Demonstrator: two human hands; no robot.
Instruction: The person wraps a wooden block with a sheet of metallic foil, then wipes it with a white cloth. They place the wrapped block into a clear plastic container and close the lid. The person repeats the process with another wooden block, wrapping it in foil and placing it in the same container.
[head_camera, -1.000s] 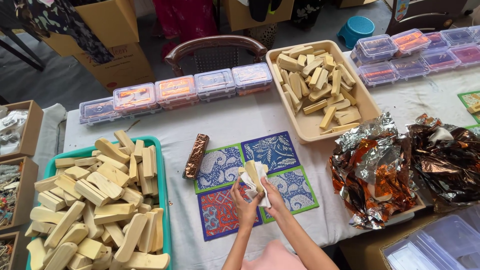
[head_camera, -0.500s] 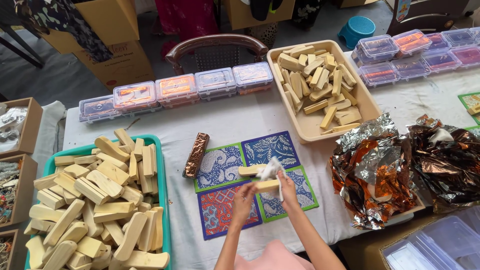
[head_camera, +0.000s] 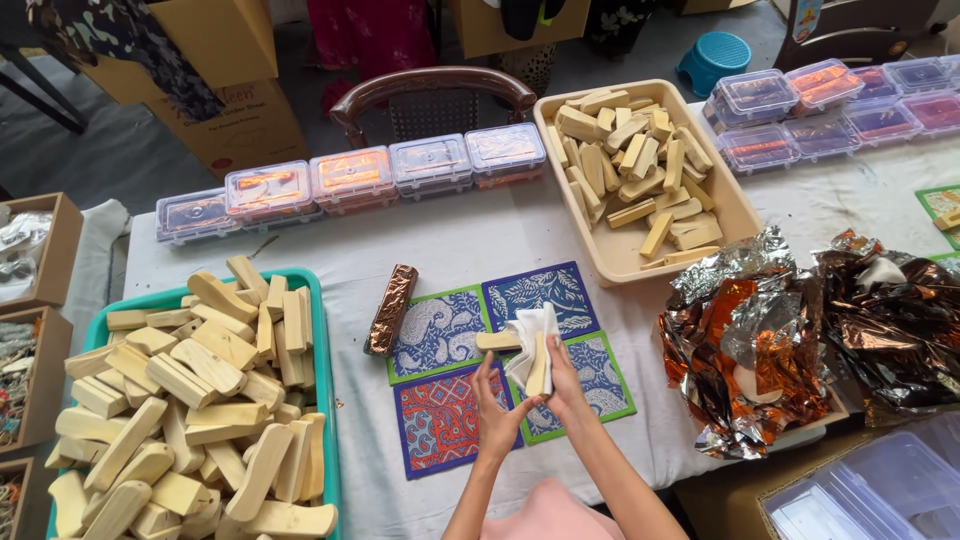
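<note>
Wooden piece (head_camera: 539, 366), small, stiff and probably light, stands upright over the patterned cards (head_camera: 505, 362) at near centre, right hand (head_camera: 563, 385) clamped around its lower half; left hand (head_camera: 497, 408) presses soft white cloth (head_camera: 528, 335) against it.
</note>
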